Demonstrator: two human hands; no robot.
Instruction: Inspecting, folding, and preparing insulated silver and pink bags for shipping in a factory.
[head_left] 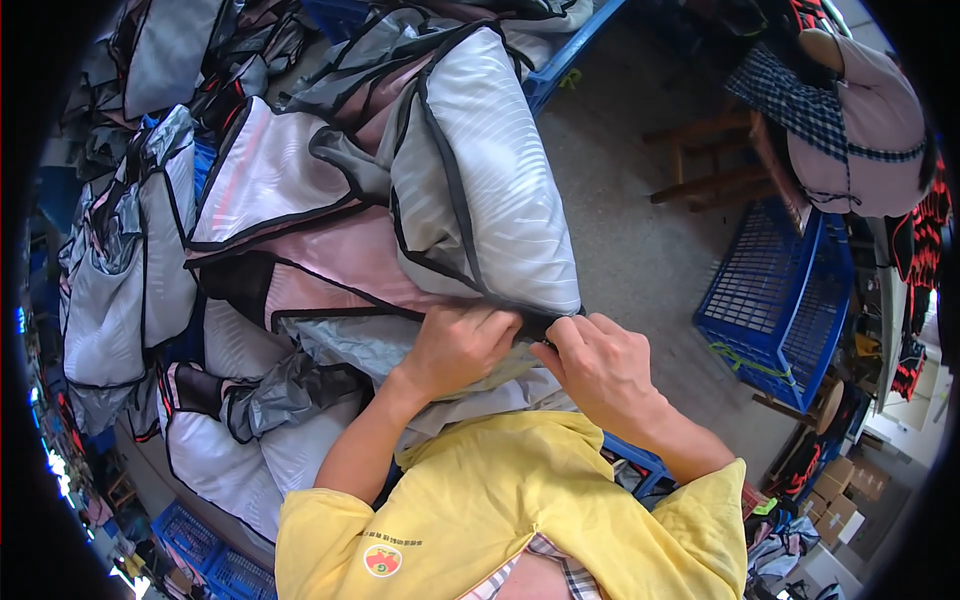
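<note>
Fingers (497, 326) curled onto black binding (536, 318) at the near corner

In the head view, the only one, the left hand (462, 345) and the right hand (603, 362) sit side by side in front of the person's yellow shirt (500, 490). Both hands are closed, pinching the near edge of a white, pink and grey fabric piece (510, 150) along its black binding. Fingertips are partly tucked under the folds, so how much cloth each one holds I cannot tell.

The fabric piece lies ahead of the person, spreading far and to the left over other cloth; its glossy white panel stands up toward the far side, and a pink panel (345, 255) slumps to the left.

It looks light and soft, and the sheen suggests a slippery face that would slide under a flat palm. The binding is probably the stiffest part, so a thumb-and-finger pinch there, with the hands close together, should control it best; the loose panels would likely sag and fold. Nothing about it looks fragile.

More sewn pieces (165, 290) are heaped at left. On the right stand a blue crate (770, 290) and a wooden stool (705, 165), near a co-worker (870, 110).
</note>
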